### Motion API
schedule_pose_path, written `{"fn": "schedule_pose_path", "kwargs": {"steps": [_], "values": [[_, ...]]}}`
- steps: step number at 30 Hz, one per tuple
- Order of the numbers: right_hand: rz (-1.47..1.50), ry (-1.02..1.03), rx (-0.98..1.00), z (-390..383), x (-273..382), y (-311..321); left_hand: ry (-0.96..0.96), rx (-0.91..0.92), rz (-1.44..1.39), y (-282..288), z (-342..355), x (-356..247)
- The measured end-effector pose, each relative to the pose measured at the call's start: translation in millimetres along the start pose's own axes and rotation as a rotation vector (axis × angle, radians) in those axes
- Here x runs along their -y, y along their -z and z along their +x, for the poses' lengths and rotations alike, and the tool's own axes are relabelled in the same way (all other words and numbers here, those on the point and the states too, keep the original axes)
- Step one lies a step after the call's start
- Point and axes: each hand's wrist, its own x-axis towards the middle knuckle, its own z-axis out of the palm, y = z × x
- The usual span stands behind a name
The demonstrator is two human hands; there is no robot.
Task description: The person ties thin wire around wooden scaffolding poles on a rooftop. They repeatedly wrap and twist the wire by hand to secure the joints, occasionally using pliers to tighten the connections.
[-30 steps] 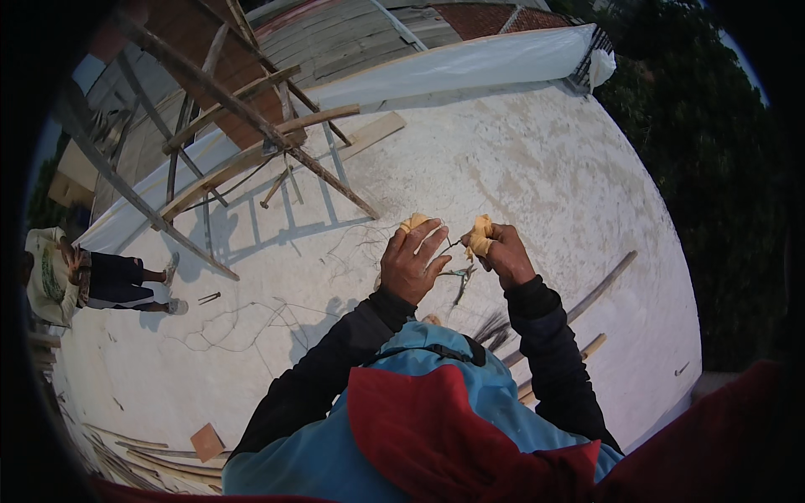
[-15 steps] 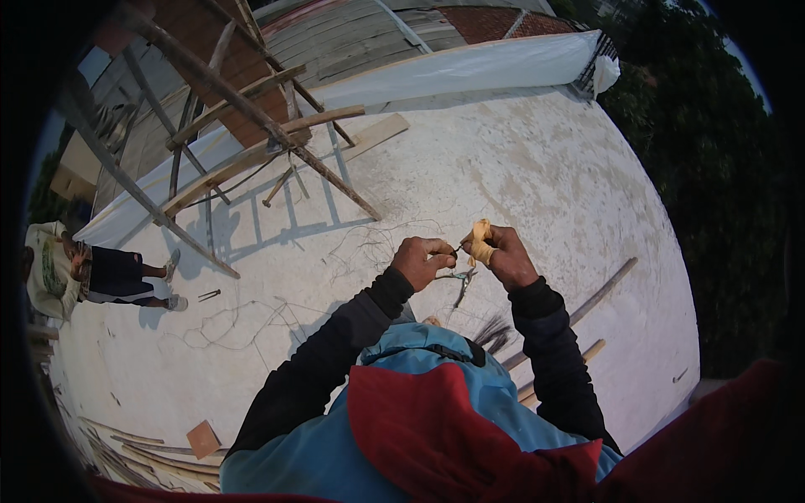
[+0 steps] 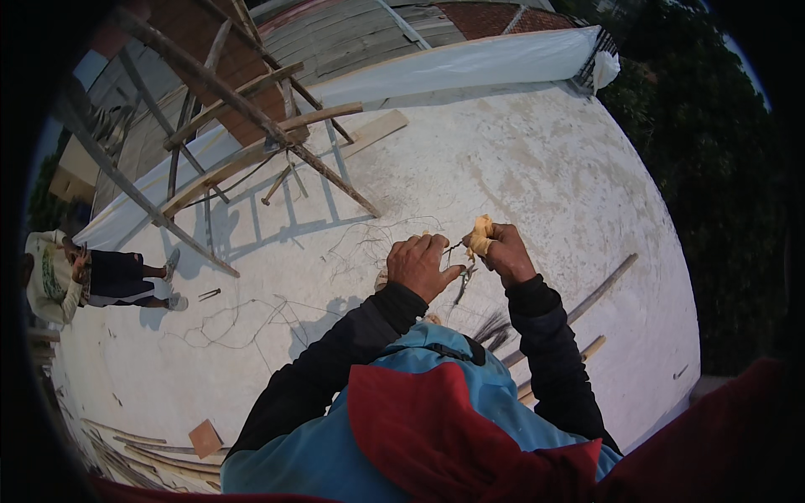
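My right hand, with a pale yellow cloth about its fingers, pinches a short dark wire. The wire points left toward my left hand, whose back faces up and whose thumb stands apart from the fingers. Whether those fingertips touch the wire is hard to make out. Just below the gap between my hands, a pair of pliers shows, partly hidden by my right hand's cloth. A bundle of thin black wires fans out close to my body.
Loose wire lies tangled on the pale concrete floor. Wooden scaffolding stands at the far left, with a hammer beneath it. Another person is at left. Wooden poles lie right; a small dark tool lies left.
My left hand has turned back-up and come closer in, its thumb parting from the fingers. My right hand has barely moved and still pinches the wire.
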Motion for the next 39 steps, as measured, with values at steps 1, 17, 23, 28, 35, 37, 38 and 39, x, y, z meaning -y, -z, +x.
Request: {"fn": "schedule_pose_path", "kwargs": {"steps": [1, 17, 23, 28, 35, 37, 38, 39], "values": [[0.017, 0.004, 0.002, 0, -1, -1, -0.009, -0.031, 0.015, -2, -1, -2], [-0.029, 0.328, 0.383, 3, -19, 23, 0.244, 0.944, -1.223, 7, 29, 58], [-0.002, 0.342, 0.35, -4, -29, 26, 0.438, 1.143, -1.46, -9, 28, 64], [0.068, 0.413, 0.216, -25, -70, 28, 0.369, 1.204, -1.257, -21, 28, 38], [0.587, 0.152, -0.291, -68, -153, -34, 0.253, 1.303, -0.789, -63, 29, 26], [0.829, -0.06, -0.428, -71, -184, -56, 0.261, 1.285, -0.736, -85, 26, 34], [0.907, -0.125, -0.542, -74, -206, -70, 0.252, 1.309, -0.716, -95, 25, 40], [0.977, -0.204, -0.648, -78, -231, -85, 0.253, 1.332, -0.687, -107, 24, 46]]}}
